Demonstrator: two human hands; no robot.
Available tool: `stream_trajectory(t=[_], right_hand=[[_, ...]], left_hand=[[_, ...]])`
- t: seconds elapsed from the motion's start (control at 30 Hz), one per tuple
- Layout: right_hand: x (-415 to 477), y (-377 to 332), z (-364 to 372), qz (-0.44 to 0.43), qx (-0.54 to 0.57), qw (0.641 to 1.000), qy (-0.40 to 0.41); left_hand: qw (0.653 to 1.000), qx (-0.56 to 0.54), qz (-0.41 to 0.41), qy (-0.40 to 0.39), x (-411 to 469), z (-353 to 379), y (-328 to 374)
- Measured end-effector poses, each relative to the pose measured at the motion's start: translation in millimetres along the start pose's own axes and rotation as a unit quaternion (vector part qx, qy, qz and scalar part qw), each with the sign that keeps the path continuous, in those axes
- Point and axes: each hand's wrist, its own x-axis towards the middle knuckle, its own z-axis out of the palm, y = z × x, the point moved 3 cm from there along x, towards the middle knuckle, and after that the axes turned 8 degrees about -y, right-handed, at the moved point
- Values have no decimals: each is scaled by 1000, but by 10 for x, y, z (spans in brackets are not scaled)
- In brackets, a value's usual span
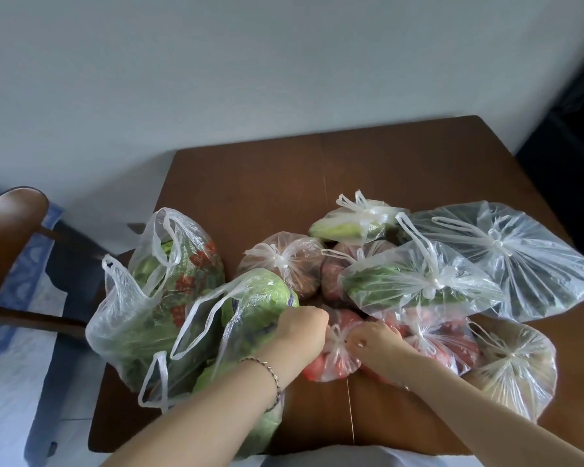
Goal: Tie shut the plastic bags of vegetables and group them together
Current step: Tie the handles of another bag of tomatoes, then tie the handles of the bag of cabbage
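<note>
Pulling the knot [336, 335] snug on the tomato bag [331, 364], at the near middle of the worktop [250, 183], is judged the step. Its handles are pinched by fingers of the left hand [300, 326] and right hand [375, 340]. Equal, outward pulls are advised.

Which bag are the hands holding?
The small clear plastic bag of red tomatoes in the front middle. The left hand and right hand pinch its twisted top; no other bag is held.
</note>
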Motion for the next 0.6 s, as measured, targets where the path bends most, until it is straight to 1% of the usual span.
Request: stream_trajectory(t=[0.03, 0.07, 0.13, 0.2, 0.23, 0.27, 0.3, 0.37, 0.4, 0.43, 0.47, 0.5, 0.53, 0.6], right_hand=[[12, -65, -91, 6, 15, 1000, -14], [12, -142, -199, 7, 23, 1000, -6], [-22, -402, -445, -32, 29, 997, 64], [-60, -731, -646, -119, 39, 982, 142], [-84, -909, -715, -171, 40, 971, 164], [-90, -1081, -761, -217, 34, 961, 170], [-82, -1267, -781, -261, 15, 951, 166], [-16, -1588, -726, -313, -36, 936, 154], [31, -1727, -686, -316, -65, 936, 141], [95, -1824, -640, -297, -99, 943, 115], [165, -1920, -570, -272, -144, 948, 81], [224, -1981, -491, -252, -192, 948, 44], [276, -2019, -414, -238, -238, 941, 20], [341, -2078, -314, -240, -283, 928, 16]], left_hand=[[1000, 4, 9, 12, -43, -97, -18], [999, -6, 17, 35, -89, -202, -50], [993, -47, 18, 110, -233, -442, -186], [981, -53, 2, 189, -395, -635, -373], [977, -47, -15, 210, -484, -702, -476], [974, -46, -41, 218, -571, -748, -587], [973, -46, -83, 209, -676, -763, -714], [977, -24, -172, 127, -862, -726, -956], [977, -16, -202, 63, -937, -685, -1077], [978, -28, -209, 8, -992, -652, -1168], [975, -62, -203, -65, -1069, -596, -1263], [968, -95, -179, -146, -1148, -557, -1301], [957, -106, -152, -223, -1211, -507, -1340], [940, -97, -85, -315, -1310, -435, -1422]])
